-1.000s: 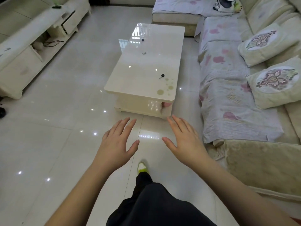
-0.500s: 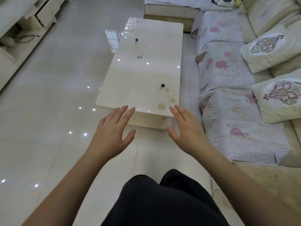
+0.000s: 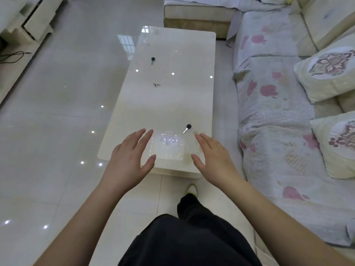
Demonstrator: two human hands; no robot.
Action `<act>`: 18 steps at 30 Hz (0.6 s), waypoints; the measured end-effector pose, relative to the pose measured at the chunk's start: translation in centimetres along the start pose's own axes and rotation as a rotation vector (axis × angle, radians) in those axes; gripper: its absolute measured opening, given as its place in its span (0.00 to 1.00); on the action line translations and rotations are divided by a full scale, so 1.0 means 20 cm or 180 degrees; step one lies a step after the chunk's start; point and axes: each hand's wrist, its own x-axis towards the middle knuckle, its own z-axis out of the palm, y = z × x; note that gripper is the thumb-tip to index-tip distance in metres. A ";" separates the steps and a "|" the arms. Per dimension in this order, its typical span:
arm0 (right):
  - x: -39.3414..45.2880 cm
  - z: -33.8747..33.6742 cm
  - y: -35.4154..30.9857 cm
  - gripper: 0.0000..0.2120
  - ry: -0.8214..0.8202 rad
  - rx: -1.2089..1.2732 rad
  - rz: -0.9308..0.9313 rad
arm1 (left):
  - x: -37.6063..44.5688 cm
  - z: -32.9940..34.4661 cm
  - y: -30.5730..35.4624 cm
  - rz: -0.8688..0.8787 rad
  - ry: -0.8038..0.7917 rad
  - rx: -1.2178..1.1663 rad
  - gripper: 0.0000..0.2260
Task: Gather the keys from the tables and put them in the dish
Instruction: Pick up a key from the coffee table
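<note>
Cream glossy table; black-headed silver keys; pink-flowered pale sofa cover; black trousers.

A glossy cream coffee table stands in the middle of the frame on a shiny tiled floor.

On its top lie three small things, well apart from each other. A key with black head lies in the lower right part of the top, its silver blade pointing to the lower left. A small metal piece, too small to tell exactly, lies near the centre. Another black-headed key lies in the upper part. A few faint yellowish stains mark the lower right corner.
</note>
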 end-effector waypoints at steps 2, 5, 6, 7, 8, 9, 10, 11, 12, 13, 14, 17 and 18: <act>0.18 -0.02 0.06 0.28 -0.0035 -0.0030 -0.0075 | 0.17 0.01 0.00 -0.0030 -0.0029 -0.0037 0.30; 0.46 -0.04 0.15 0.28 -0.0117 -0.0054 -0.0103 | 0.39 0.03 -0.02 -0.0017 -0.0040 -0.0053 0.28; 0.54 -0.04 0.18 0.27 -0.0132 -0.0024 -0.0088 | 0.45 0.04 -0.03 -0.0014 -0.0047 -0.0046 0.28; 0.62 -0.03 0.20 0.25 -0.0146 0.0052 -0.0051 | 0.51 0.06 -0.05 -0.0001 -0.0064 -0.0034 0.28; 0.69 -0.01 0.22 0.24 -0.0148 0.0164 -0.0002 | 0.57 0.07 -0.06 0.0021 -0.0092 -0.0022 0.28; 0.75 0.03 0.24 0.22 -0.0137 0.0302 0.0054 | 0.63 0.09 -0.08 0.0051 -0.0122 -0.0015 0.28; 0.81 0.07 0.26 0.19 -0.0129 0.0440 0.0108 | 0.69 0.12 -0.10 0.0083 -0.0142 -0.0021 0.27; 0.87 0.13 0.28 0.18 -0.0137 0.0574 0.0163 | 0.76 0.15 -0.12 0.0110 -0.0156 -0.0032 0.27; 0.93 0.20 0.31 0.16 -0.0169 0.0713 0.0233 | 0.82 0.19 -0.15 0.0116 -0.0165 -0.0040 0.27; 0.99 0.26 0.34 0.14 -0.0202 0.0866 0.0336 | 0.88 0.24 -0.19 0.0108 -0.0177 -0.0057 0.27; 1.06 0.33 0.38 0.13 -0.0221 0.1031 0.0492 | 0.94 0.29 -0.22 0.0103 -0.0213 -0.0092 0.28; 1.27 0.55 0.53 0.09 -0.0262 0.1299 0.1110 | 1.08 0.47 -0.33 0.0035 -0.0331 -0.0173 0.28; 1.34 0.64 0.59 0.08 -0.0238 0.1367 0.1296 | 1.12 0.54 -0.37 0.0026 -0.0353 -0.0187 0.28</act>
